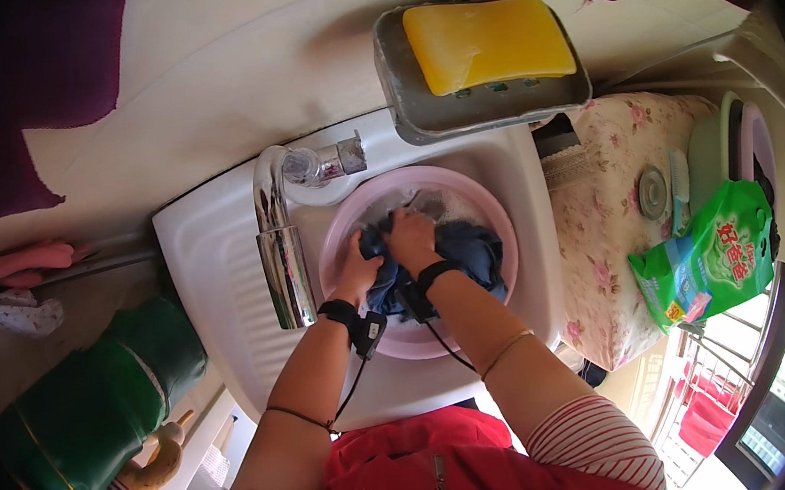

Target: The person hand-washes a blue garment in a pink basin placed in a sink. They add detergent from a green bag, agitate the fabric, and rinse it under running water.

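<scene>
A pink basin stands in the white sink and holds sudsy water and a dark blue wet cloth or garment; its exact kind does not show. My left hand is closed on the cloth's left part, thumb toward the right hand. Beside it, slightly farther off, my right hand grips a bunched fold of the same cloth. Both hands are close together inside the basin. Some of the fingertips are hidden by the fabric. Each wrist wears a black strap with a cable.
A chrome faucet reaches over the sink left of the basin. Beyond the basin, a yellow soap bar lies in a grey dish. At right, a green detergent bag rests by a flowered cloth. A dark green bundle is at left.
</scene>
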`<control>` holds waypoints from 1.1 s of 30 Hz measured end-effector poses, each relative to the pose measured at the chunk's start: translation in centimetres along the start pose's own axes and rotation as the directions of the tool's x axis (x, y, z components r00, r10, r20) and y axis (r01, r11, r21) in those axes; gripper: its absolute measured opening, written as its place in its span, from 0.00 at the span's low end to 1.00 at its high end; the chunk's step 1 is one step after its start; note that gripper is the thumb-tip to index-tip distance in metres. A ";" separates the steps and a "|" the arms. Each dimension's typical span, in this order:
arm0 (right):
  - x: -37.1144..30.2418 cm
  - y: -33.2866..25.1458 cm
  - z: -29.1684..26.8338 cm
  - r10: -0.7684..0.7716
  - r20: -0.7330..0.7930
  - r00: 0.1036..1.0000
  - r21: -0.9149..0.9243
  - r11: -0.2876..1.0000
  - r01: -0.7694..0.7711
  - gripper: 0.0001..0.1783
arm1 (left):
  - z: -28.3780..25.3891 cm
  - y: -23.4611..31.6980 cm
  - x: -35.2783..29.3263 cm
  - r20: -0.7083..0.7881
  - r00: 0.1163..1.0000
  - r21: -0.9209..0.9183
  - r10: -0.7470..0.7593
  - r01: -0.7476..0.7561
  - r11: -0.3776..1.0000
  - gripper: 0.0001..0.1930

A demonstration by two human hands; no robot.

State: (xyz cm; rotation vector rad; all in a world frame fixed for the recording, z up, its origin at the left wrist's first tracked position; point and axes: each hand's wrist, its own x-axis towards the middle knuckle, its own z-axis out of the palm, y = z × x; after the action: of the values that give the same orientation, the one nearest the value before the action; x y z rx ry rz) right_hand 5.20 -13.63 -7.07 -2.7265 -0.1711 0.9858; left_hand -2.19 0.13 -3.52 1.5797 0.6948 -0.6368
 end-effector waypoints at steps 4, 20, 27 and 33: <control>2.2 0.2 -0.3 0.210 0.070 0.975 0.345 0.912 -0.222 0.20 | 0.4 -1.7 0.9 -0.184 0.982 0.016 -0.050 0.054 0.998 0.37; -6.7 -3.0 -4.2 0.300 -0.323 0.898 0.821 0.560 0.108 0.19 | 1.3 4.9 -2.7 0.059 0.982 -0.387 -0.180 0.189 0.903 0.18; -8.6 -2.7 -3.1 0.085 -0.261 0.962 0.615 0.783 0.098 0.22 | 2.1 4.2 -3.5 0.218 0.964 -0.514 -0.149 0.243 0.822 0.18; -1.4 0.1 -1.3 0.462 -0.244 0.852 0.772 0.625 -0.118 0.26 | 0.9 1.4 0.0 0.064 0.976 -0.491 -0.206 0.211 0.846 0.22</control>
State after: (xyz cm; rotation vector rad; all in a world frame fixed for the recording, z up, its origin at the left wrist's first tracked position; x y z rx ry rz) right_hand 4.99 -14.27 -5.28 -2.1193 0.6568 0.3425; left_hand -1.18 -0.87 -2.67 1.0295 0.9481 -0.5650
